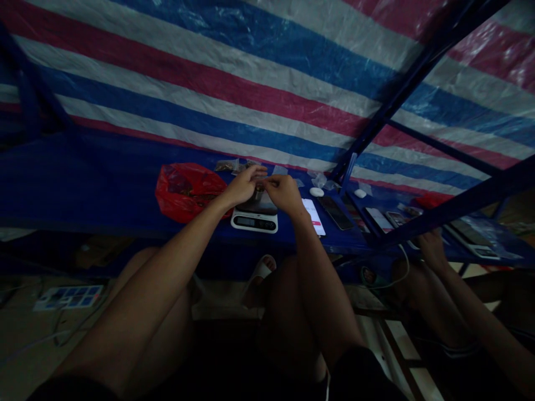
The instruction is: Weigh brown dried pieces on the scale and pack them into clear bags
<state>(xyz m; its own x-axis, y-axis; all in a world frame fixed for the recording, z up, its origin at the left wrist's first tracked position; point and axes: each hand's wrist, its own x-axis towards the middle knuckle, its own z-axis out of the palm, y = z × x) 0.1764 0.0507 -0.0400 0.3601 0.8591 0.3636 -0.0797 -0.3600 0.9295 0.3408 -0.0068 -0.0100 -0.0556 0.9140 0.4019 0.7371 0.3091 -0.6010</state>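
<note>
A white kitchen scale (254,222) with a dark top stands near the front edge of the blue table, its display facing me. On its top sits a small dark cup-like container (258,193), partly behind my hands. My left hand (244,185) is over the scale's left side, its fingers stretched out beside the container. Opposite it, my right hand (284,192) has its fingertips pinched together just above the container; what they hold is too small and dark to make out. A red plastic bag (169,192) with brownish contents lies open left of the scale, partly behind my left forearm.
Small clear bags, one with brown contents (225,165), lie behind my hands. Right of them are a lit phone (314,217), a dark phone (335,213) and a white case (316,192). Blue metal posts (349,167) divide the table. A co-worker's hand (432,245) is farther right.
</note>
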